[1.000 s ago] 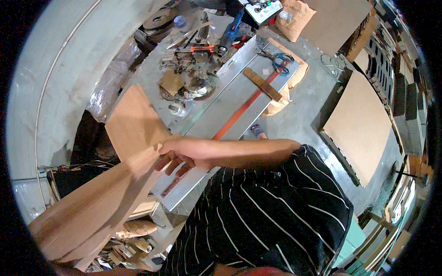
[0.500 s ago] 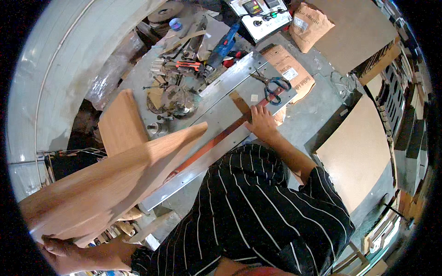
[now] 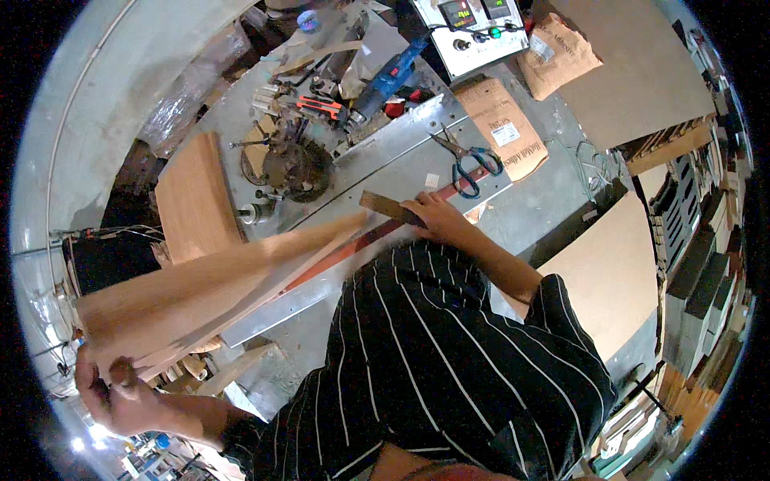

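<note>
My left hand (image 3: 128, 401) is closed on the outer end of a long wooden board (image 3: 200, 280), fingers at the edge and thumb on the face. The board slants up to the right, its far end over a grey metal machine bed (image 3: 341, 204). My right hand (image 3: 433, 215) is closed over one end of a short flat brown strip (image 3: 385, 207), whose other end points left near the board's tip. Its exact kind is unclear. Beneath both runs a long red strip (image 3: 341, 255) along the bed. Dark-handled scissors (image 3: 473, 170) lie right of my right hand.
Behind the board stands another wooden panel (image 3: 192, 200). A dark round metal part (image 3: 297, 164), an orange-and-black cutter (image 3: 321, 107) and a blue power tool (image 3: 389, 78) lie beyond the bed. Paper bags (image 3: 505, 132), a control box (image 3: 473, 36) and a tan sheet (image 3: 605, 272) are rightward.
My right hand has moved left and nearer with the brown strip, away from the scissors. My left hand has shifted right and up with the board's outer end. The view has shifted slightly.
</note>
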{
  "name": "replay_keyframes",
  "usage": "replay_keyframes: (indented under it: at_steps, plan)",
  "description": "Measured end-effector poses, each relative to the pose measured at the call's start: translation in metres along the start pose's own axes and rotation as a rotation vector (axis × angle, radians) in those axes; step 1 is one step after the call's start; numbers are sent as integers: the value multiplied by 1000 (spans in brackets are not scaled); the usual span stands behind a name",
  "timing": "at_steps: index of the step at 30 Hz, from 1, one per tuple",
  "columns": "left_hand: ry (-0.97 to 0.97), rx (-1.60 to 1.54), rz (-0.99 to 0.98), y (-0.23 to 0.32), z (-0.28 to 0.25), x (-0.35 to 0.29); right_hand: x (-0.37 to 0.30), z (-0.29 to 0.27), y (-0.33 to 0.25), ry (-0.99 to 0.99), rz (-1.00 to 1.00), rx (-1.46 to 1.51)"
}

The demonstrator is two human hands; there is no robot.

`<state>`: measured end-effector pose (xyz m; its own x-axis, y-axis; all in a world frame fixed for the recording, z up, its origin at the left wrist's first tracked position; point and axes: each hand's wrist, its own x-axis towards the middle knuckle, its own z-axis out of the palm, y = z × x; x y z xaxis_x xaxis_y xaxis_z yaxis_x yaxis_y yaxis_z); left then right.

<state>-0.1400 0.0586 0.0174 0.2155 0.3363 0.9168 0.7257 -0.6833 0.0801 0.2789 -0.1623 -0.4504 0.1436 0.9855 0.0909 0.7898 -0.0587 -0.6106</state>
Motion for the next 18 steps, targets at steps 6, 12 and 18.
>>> replay_keyframes:
  at_steps: [6, 12, 18]
  plan:
    - [-33, -279, -27, 14, 11, -27, 23, -9, 51, 125, 142, -449]
    - [-227, -244, 331, 41, 40, -16, 35, -3, 71, 4, 237, -421]
    - [-304, -124, 489, 51, 38, -13, 67, -72, 26, 78, 506, 305]
